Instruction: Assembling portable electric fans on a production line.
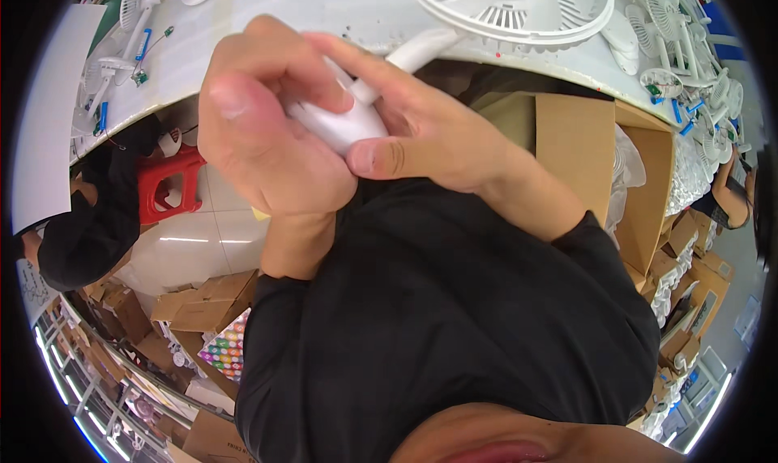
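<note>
A white desk fan (425, 48) is tilted in front of me, its round base close to my chest and its stem running up and to the right. Its fan head (519, 9) rests at the table's near edge, with the blades showing inside the open grille. My left hand (271, 127) is closed around the left side of the base (340, 127); its fingers hide part of it. From the right, my right hand (429, 123) grips the base beside the stem, thumb on the near side and fingers over the far side.
On the white table (267, 1), more fan parts and small circuit boards with blue cylindrical cells (143, 45) lie at left; several fans (664, 17) crowd the right. An open cardboard box (575, 151) stands right of me. A red stool (170, 183) and a person in black (97, 220) are at left.
</note>
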The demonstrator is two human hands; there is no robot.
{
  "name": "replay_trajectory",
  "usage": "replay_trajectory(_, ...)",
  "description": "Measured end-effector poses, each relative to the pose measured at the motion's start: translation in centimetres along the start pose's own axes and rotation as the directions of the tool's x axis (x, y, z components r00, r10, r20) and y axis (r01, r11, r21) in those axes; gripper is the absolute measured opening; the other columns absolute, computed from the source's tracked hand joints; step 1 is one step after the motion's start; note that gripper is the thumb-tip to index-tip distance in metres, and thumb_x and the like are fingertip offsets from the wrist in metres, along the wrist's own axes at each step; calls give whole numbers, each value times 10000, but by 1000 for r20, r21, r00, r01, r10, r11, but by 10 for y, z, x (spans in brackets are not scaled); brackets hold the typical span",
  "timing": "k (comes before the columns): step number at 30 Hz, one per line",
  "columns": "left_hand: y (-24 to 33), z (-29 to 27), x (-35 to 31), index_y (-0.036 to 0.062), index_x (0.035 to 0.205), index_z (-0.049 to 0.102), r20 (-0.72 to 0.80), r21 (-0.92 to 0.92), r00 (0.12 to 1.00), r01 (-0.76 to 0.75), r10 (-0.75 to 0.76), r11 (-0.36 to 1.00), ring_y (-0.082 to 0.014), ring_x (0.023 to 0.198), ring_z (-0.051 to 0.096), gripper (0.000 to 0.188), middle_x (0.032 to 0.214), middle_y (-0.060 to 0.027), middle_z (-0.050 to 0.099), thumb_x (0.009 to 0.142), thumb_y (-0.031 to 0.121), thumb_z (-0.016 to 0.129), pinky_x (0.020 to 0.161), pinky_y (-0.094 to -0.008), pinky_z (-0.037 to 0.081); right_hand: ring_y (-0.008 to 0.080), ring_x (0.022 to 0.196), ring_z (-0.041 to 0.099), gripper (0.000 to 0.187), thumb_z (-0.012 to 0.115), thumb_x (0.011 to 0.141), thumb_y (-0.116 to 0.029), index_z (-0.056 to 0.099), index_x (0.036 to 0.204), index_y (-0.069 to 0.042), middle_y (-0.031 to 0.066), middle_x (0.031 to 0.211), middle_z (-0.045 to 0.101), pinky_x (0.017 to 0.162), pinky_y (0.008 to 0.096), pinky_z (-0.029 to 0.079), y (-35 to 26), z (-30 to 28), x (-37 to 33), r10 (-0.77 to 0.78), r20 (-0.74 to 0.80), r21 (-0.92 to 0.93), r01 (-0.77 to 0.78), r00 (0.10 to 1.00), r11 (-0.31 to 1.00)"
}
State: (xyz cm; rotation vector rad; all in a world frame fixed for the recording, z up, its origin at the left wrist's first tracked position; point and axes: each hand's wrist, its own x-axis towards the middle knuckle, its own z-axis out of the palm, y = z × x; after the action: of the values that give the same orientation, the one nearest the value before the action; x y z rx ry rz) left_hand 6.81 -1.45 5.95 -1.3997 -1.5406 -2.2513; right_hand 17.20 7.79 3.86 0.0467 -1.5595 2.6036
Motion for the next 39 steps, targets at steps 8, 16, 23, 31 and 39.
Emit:
replay_trajectory(8, -5, 1, 4, 74, 823, 551, -83, -191, 994, 54, -71, 980, -120, 571, 394, 482, 576, -24, 501, 1050, 381, 258, 583, -246, 332, 275, 1261, 427, 816, 751, 807, -143, 325, 1493, -20, 185, 1442, 382, 1068, 323, 336, 11, 1, 1, -153, 19, 10, 153, 988, 988)
replay_trajectory(16, 10, -10, -2, 95, 841, 561, 10, -168, 997, 72, -71, 983, -142, 596, 419, 481, 524, 2, 436, 1053, 390, 246, 625, -268, 346, 270, 1287, 419, 930, 779, 751, -134, 268, 1520, -33, 159, 1465, 373, 1084, 344, 319, -10, 10, 2, 52, -15, -3, -52, 999, 999)
replay_trajectory(23, 20, -9, 17, 97, 922, 582, 23, -167, 998, 54, -51, 984, -181, 734, 478, 415, 658, -20, 492, 1027, 373, 290, 711, -341, 397, 287, 1229, 471, 893, 805, 732, -189, 341, 1474, -7, 198, 1397, 418, 1038, 357, 386, -22, 13, 8, -131, 13, -268, 129, 991, 955)
replay_trajectory(31, -7, -32, 39, 114, 947, 572, 198, -624, 979, 169, -55, 763, -207, 890, 483, 346, 812, -40, 536, 991, 346, 318, 905, -428, 395, 320, 1130, 559, 825, 796, 730, -192, 389, 1420, 4, 212, 1304, 512, 980, 383, 454, -37, 22, 12, -397, -3, -689, 286, 918, 666)
replay_trajectory(39, -16, -28, 55, 131, 937, 562, 179, -698, 981, 177, -69, 694, -212, 903, 482, 306, 776, -30, 516, 975, 312, 319, 955, -446, 358, 323, 1013, 618, 772, 794, 721, -179, 427, 1373, 9, 204, 1219, 579, 897, 404, 513, -60, 24, 17, -165, -112, -544, 79, 980, 835)
